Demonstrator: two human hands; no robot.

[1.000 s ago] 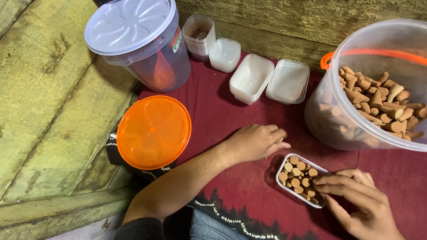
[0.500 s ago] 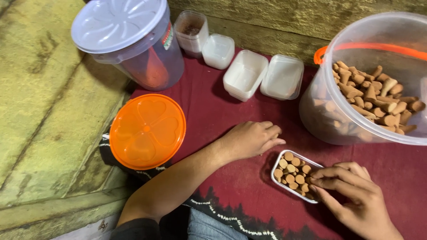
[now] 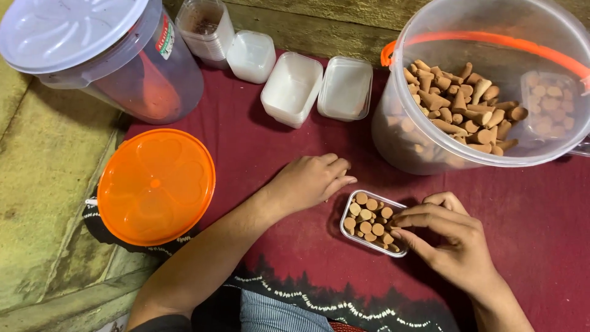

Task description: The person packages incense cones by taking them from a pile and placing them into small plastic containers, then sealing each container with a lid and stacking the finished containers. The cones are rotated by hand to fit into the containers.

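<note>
Resting low in the middle of the frame on a dark red cloth (image 3: 258, 160), a small clear rectangular plastic tray (image 3: 372, 222) is packed with brown cone-shaped pieces standing upright. At the tray's right end the right hand (image 3: 452, 240) has its fingertips (image 3: 399, 221) pinched together over the cones, touching them; whether one cone is actually gripped between them cannot be told. Just left of the tray and above it, the left hand (image 3: 310, 180) lies on the cloth loosely curled, grasping nothing, its fingers pointing toward the tray's upper left corner without clearly touching it. In the upper right of the frame a large clear plastic tub with an orange handle (image 3: 491, 86) holds a heap of the same brown cones. Along the top edge sit several empty white rectangular plastic trays (image 3: 292, 88) side by side. At left lies a round orange plastic lid (image 3: 156, 185), and above it, in the upper left corner, stands a second clear tub closed with a white lid (image 3: 92, 49).
</note>
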